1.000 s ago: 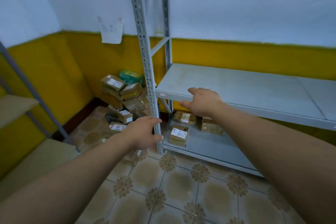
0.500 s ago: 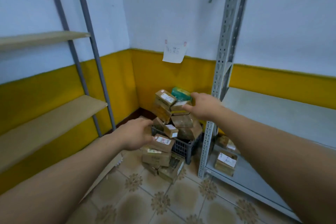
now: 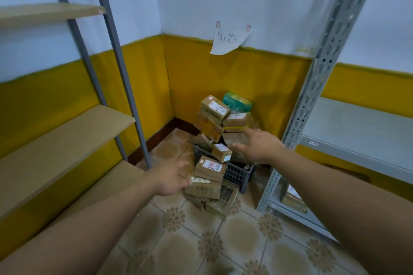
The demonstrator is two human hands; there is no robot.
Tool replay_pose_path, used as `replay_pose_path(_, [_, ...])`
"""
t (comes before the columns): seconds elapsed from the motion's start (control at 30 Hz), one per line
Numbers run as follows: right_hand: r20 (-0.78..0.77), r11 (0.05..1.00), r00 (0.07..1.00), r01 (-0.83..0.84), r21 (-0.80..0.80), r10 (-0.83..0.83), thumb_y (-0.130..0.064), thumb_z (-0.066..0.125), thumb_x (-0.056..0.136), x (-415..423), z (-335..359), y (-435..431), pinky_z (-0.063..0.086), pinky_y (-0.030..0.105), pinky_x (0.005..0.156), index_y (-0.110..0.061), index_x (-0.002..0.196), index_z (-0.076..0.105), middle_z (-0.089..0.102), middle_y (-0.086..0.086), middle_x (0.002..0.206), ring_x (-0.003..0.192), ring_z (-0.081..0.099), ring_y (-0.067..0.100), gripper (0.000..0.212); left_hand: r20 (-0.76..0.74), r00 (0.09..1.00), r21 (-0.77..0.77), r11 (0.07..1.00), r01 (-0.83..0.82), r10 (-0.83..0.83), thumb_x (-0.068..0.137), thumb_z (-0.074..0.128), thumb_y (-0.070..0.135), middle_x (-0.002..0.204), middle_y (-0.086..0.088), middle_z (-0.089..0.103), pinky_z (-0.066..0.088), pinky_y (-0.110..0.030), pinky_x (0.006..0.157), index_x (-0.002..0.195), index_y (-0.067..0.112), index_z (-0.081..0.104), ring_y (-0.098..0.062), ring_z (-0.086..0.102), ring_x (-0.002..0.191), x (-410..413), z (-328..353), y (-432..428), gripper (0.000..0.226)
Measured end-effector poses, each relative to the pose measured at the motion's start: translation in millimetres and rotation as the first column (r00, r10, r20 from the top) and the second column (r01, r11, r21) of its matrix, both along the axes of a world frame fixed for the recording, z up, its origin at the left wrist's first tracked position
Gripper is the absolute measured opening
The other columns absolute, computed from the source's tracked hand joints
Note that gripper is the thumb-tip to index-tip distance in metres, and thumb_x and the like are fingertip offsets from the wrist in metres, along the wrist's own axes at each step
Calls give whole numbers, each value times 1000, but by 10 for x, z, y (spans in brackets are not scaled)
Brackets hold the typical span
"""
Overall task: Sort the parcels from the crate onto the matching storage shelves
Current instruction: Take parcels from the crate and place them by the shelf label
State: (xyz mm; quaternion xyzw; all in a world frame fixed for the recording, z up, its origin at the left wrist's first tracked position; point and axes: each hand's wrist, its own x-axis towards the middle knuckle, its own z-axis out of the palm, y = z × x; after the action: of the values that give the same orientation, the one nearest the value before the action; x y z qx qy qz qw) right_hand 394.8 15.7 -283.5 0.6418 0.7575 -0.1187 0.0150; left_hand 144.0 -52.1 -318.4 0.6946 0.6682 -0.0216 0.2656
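Observation:
A dark plastic crate stands in the room's corner, overflowing with brown cardboard parcels and one green parcel on top. More parcels are stacked on the floor in front of it. My left hand hovers open just left of the floor stack, empty. My right hand reaches open toward the crate's right side, near a small labelled parcel, holding nothing.
A grey-framed rack with beige shelves lines the left wall. A grey metal rack stands at right, its upright beside the crate; a parcel lies on its bottom shelf. A handwritten paper note hangs above the crate. The floor is tiled.
My view swung left from the grey metal rack to the corner crate. Both hands left the rack and moved out toward the parcel pile, fingers spreading.

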Motion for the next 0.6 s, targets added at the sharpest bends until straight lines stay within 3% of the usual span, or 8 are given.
replay_pose_path(0.27, [-44, 992, 994, 96, -81, -100, -66, 41, 94, 122, -475, 1516, 41, 45, 108, -22, 153, 28, 40, 11, 153, 136, 42, 31, 75, 1, 1000, -59, 998, -2, 2, 88, 60, 51, 153, 0, 37, 31, -39, 114, 148, 26, 36, -19, 35, 139, 9, -387, 1570, 69])
replay_pose_path(0.43, [-38, 978, 990, 125, -167, -133, -65, 39, 95, 43, -740, 2236, 42, 44, 106, -20, 151, 31, 43, 11, 151, 133, 45, 30, 73, -27, 999, -123, 992, 21, -25, 93, 58, 45, 155, 0, 32, 27, -35, 116, 151, 21, 29, -17, 30, 142, -87, -549, 2420, 69])
replay_pose_path(0.6, [-37, 948, 974, 210, -238, -224, -65, 40, 95, -112, -1058, 2900, 42, 44, 106, -21, 151, 32, 41, 10, 153, 135, 44, 31, 72, -21, 997, -160, 984, 76, -80, 90, 59, 44, 136, 0, 54, 44, -38, 102, 135, 27, 49, -15, 53, 118, -271, -894, 3357, 50])
